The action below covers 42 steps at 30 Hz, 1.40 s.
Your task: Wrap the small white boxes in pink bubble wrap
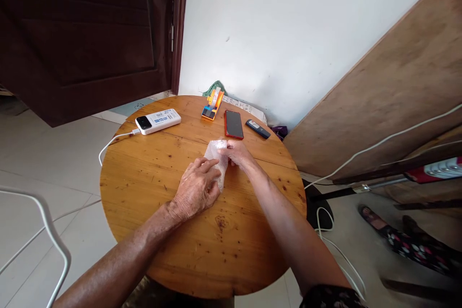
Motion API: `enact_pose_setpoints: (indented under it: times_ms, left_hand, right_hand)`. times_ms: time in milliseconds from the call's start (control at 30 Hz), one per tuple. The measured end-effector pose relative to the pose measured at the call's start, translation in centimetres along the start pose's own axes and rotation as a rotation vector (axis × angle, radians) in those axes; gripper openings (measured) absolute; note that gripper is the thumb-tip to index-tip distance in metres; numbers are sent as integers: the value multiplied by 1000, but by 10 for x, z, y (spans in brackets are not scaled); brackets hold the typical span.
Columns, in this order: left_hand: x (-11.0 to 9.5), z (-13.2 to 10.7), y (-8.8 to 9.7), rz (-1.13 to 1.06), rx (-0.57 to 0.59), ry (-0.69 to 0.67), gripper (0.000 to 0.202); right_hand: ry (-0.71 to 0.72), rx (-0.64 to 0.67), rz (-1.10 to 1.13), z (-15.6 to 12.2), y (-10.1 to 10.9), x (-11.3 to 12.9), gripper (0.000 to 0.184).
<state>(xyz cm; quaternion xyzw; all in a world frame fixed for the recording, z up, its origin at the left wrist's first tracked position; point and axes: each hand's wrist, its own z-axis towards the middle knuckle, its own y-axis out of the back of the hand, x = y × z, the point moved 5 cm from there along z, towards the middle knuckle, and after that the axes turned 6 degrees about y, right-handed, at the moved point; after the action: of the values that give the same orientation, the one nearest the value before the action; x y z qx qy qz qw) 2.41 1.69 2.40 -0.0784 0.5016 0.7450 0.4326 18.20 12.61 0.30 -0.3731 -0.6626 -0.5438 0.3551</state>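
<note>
Translucent, bubbly-looking plastic wrap [215, 148], narrow and folded, lies just on the near side of the flat black phone with red edges [234, 124], on the round, honey-coloured wooden bench [144, 178]. The right hand [238, 152] has its grip pinched on the wrap's far right corner; the left hand [198, 185] lies over its near left part, fingers bent, and I can't tell whether they grasp or only press. To do this well, I'd hold those left fingers light and steady while the right lines up the edge, since such slick film probably skids and creases easily. Left of the phone, slightly beyond it, stands an angular orange plastic tape dispenser [209, 111]; farther left, a smooth white slab-shaped power bank [159, 121]; just right, a slim dark handset with rounded ends [257, 129].
</note>
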Motion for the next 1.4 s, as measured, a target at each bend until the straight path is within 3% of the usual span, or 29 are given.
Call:
enact_pose_setpoints:
  times_ms: [200,367,567,767,867,967,1033,1167,1267,1400]
  left_hand:
    - [1,1,-4,-23,-29,1,22]
    - [7,4,-9,-52,-52,12,20]
    - [10,1,-12,-16,-94,35,18]
    - [14,-6,-6,84,-163,195,11]
    - [21,-9,-4,62,-188,304,22]
    - [28,-11,-2,-37,-209,342,49]
    - [29,-10,-3,-102,-173,306,58]
    - [28,-8,-7,-189,-32,244,31]
    - [28,-8,-5,-201,-10,229,20]
    - [26,-9,-1,-158,50,144,26]
  right_hand:
    - [145,-85,-14,6,2,6,18]
    - [323,-104,82,-1,-1,27,18]
    - [484,-52,55,-44,0,41,17]
    - [539,-61,-1,-88,-5,32,9]
    - [603,-99,-35,-103,-11,28,2]
    - [689,-122,-97,-114,-18,25,6]
    - [753,-129,-144,-120,-22,22,11]
    - [885,-152,-246,-127,-27,18,18]
    - [933,-164,-311,-129,-28,16,20]
    - [959,-122,-390,-131,-31,14,27]
